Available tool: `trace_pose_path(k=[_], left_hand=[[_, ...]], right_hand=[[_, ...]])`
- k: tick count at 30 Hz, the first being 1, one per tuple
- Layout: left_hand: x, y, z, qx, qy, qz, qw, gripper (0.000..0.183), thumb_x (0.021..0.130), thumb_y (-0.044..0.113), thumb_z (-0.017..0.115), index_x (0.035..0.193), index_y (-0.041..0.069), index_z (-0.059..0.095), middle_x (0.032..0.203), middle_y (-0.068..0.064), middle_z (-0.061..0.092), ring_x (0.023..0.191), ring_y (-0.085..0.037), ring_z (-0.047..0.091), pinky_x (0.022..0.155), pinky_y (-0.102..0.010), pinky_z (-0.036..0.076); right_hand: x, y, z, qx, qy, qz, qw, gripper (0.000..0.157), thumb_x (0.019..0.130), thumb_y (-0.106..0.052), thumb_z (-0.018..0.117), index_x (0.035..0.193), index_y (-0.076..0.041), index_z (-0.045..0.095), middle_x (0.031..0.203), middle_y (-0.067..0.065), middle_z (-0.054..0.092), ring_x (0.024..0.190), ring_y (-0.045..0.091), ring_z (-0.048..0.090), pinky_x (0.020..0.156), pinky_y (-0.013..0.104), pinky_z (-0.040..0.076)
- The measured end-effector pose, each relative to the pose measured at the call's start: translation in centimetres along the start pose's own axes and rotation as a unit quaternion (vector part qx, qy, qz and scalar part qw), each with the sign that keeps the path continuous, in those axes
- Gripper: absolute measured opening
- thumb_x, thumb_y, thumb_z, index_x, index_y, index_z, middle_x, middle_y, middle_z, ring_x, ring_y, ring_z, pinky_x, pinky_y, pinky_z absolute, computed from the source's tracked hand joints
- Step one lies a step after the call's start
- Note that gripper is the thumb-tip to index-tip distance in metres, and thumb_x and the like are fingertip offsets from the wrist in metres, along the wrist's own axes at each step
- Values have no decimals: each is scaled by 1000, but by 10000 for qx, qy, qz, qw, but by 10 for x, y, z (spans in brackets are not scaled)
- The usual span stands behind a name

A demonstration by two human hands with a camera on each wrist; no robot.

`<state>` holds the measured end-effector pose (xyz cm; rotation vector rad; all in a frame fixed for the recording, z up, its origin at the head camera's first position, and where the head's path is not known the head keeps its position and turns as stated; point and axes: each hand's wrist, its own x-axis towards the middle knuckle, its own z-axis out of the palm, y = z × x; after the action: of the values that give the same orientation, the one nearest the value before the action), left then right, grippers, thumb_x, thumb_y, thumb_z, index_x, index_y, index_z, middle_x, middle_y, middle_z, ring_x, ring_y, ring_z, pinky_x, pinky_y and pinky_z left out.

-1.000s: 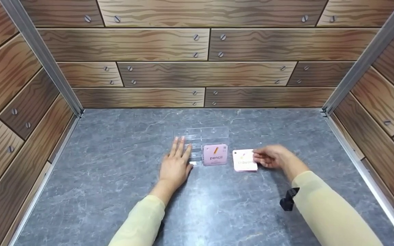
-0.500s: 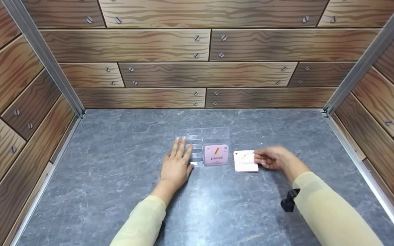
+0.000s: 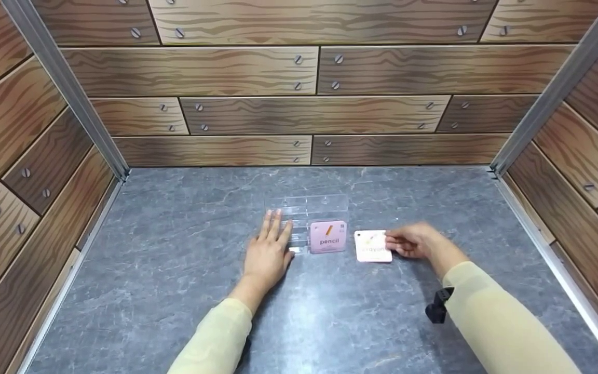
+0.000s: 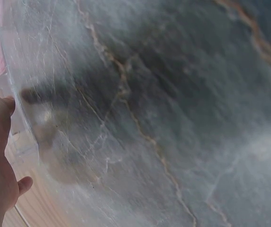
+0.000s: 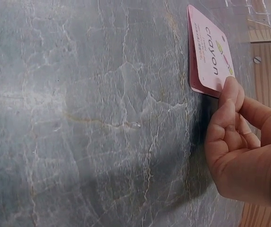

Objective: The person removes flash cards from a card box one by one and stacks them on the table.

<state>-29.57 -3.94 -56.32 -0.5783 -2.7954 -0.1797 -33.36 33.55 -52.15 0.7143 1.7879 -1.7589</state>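
My right hand (image 3: 412, 240) pinches the right edge of a pink-and-white flash card labelled "crayon" (image 3: 370, 247) between thumb and fingers. In the right wrist view a second pink layer shows just behind the crayon card (image 5: 210, 52), slightly fanned from it. To its left a clear plastic card holder (image 3: 325, 203) with stepped tiers stands on the table. A pink flash card labelled "pencil" (image 3: 328, 244) leans in its front right part. My left hand (image 3: 267, 255) lies with straight, spread fingers over the holder's left side, hiding part of it.
A grey marble-patterned tabletop (image 3: 164, 270) lies under everything. Wood-print panels (image 3: 304, 114) close off the back and both sides, with metal corner posts (image 3: 78, 98) between them. A small black device (image 3: 438, 306) is at the right sleeve.
Both hands keep their hold and place. The crayon card tilts very slightly in the right hand, and the whole head view shifts a little.
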Motion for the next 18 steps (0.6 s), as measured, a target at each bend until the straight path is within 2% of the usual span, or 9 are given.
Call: trace_pose_path(k=[13,18], left_hand=[[-1,1,0,11,81,0,10000,71,98,43,74,159,15,51,171,-15,33,160,-34,25,97,-52,56],[0,0,0,-20,79,-12,10000,71,98,42,74,159,15,51,171,-14,32,160,-34,25,98,-52,56]], right_hand=[[-2,-1,-1,-131,-24,-29,9999,25,108,-9,58,88,-7,72,70,2,75,64,6,73,58,15,55],[-1,-2,-2,-120,18,-50,9999,26,108,-11,59,87,-7,73,71,2,76,65,7,74,59,16,55]])
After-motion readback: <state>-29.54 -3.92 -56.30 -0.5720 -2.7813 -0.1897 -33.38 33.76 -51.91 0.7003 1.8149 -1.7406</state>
